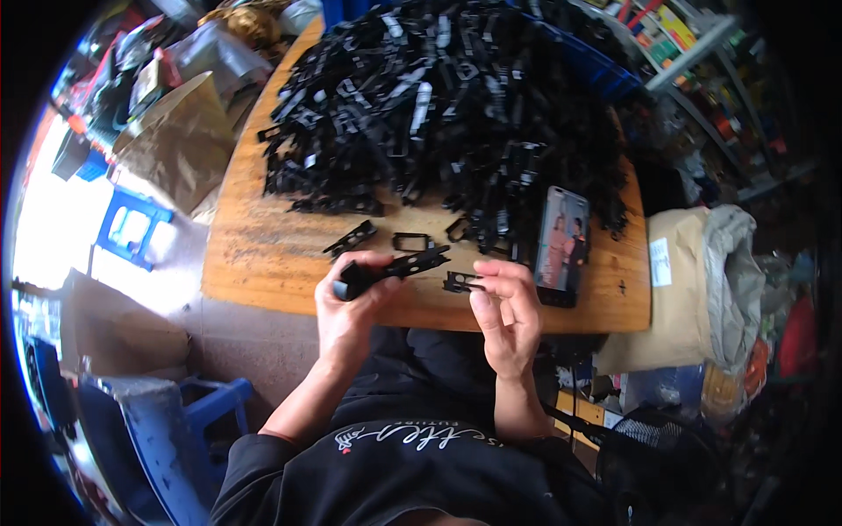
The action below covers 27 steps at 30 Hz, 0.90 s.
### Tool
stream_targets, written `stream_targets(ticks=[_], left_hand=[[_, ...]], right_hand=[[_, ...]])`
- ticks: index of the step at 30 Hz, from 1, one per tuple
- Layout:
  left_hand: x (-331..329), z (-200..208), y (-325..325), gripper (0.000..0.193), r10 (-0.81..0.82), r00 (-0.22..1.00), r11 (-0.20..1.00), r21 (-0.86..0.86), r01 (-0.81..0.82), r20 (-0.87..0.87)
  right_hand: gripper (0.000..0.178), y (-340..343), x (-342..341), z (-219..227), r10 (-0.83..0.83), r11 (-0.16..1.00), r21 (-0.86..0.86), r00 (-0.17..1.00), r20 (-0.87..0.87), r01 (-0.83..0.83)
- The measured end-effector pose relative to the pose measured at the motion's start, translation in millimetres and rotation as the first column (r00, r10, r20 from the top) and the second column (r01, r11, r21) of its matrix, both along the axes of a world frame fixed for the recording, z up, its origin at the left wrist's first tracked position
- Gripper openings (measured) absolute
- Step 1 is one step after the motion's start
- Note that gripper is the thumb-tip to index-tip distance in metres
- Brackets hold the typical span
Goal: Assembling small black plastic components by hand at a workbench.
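Head view, looking down past my own chest onto a round-edged wooden table. The piece in play is a long black plastic clip part, flat and slotted, with a chunkier block at its left end and a ragged, toothed far end pointing right. It sits just above the near table edge, tilted slightly up to the right.

My left hand has its grip closed around the block end of that part, fingers wrapped over it, thumb on top. My right hand pinches a small black plastic piece between thumb and forefinger; the remaining fingers curl loosely. The small piece is just right of the long part's toothed end, close but I cannot tell if they touch.

On the table just beyond my hands lie a few loose pieces: a black strip at a slant and a small black rectangular frame. Behind them is a big heap of black plastic parts covering most of the tabletop. A smartphone leans at the heap's right edge, screen lit. A tan sack stands right of the table; a blue stool is on the floor to the left.
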State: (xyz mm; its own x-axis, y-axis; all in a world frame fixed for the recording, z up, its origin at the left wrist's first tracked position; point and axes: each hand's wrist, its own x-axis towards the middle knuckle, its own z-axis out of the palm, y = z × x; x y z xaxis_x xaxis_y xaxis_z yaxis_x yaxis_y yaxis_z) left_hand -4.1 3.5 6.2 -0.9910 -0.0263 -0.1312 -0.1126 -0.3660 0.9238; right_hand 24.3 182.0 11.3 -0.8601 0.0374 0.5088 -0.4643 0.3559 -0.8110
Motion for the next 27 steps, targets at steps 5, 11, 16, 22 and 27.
stream_targets(ticks=[5,11,16,22,27], left_hand=[[1.2,-7.6,-11.5,0.024,0.013,0.998,0.992,-0.125,-0.021,-0.068],[4.1,-4.3,-15.9,0.021,-0.049,0.998,0.988,-0.146,0.042,-0.045],[3.2,-1.8,-16.0,0.023,-0.094,0.996,0.985,-0.146,0.094,0.006],[4.8,-1.9,-33.0,0.027,-0.024,0.999,1.0,-0.009,0.025,0.04],[-11.0,3.2,-47.3,0.029,0.061,0.998,0.988,0.141,-0.063,0.014]], right_hand=[[0.013,-21.1,-13.4,9.1,-0.019,0.997,-0.07,0.986,0.166,0.031],[0.015,-36.7,-27.9,11.4,-0.095,0.988,0.134,0.991,0.095,0.081],[0.019,-42.7,-30.2,2.8,-0.114,0.959,0.257,0.993,-0.04,0.121],[0.038,-38.2,-38.2,6.9,-0.163,0.968,0.225,0.961,0.224,0.112],[0.034,-34.1,-64.7,-0.9,0.132,0.757,0.636,0.988,0.077,-0.151]])
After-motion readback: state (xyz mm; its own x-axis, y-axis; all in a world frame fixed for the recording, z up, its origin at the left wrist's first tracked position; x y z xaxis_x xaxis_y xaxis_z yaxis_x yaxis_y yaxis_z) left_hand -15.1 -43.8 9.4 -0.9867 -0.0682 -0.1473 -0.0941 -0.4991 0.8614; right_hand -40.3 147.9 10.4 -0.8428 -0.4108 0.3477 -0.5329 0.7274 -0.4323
